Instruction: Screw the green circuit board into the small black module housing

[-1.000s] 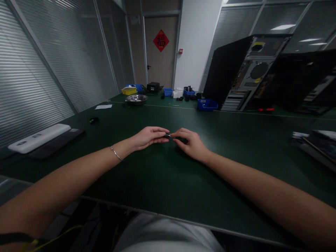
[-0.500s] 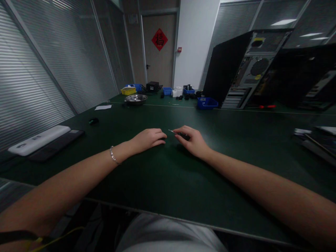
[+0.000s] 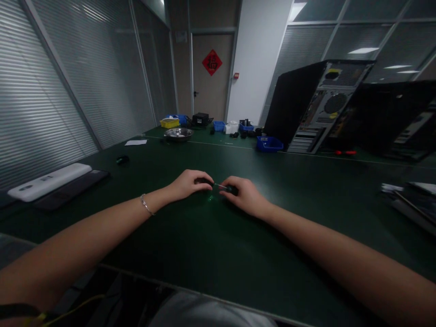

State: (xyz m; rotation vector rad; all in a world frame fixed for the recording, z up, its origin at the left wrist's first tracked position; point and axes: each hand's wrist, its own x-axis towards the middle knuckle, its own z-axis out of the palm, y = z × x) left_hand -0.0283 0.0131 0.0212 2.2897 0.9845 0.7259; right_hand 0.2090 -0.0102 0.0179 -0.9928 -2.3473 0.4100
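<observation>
At twelve o'clock over a green tabletop (image 3: 218, 254), a worker's right hand (image 3: 245, 195) grips a dark-handled screwdriver (image 3: 232, 190), its shaft pointing toward a small dark object (image 3: 203, 180) clasped in the left hand (image 3: 188, 184); a computer mouse (image 3: 122, 160) lies toward eleven, a computer tower (image 3: 299, 102) beyond at one.

Metal shaft (image 3: 221, 186), smooth tabletop (image 3: 218, 254), shiny metal bowl (image 3: 178, 137)
</observation>
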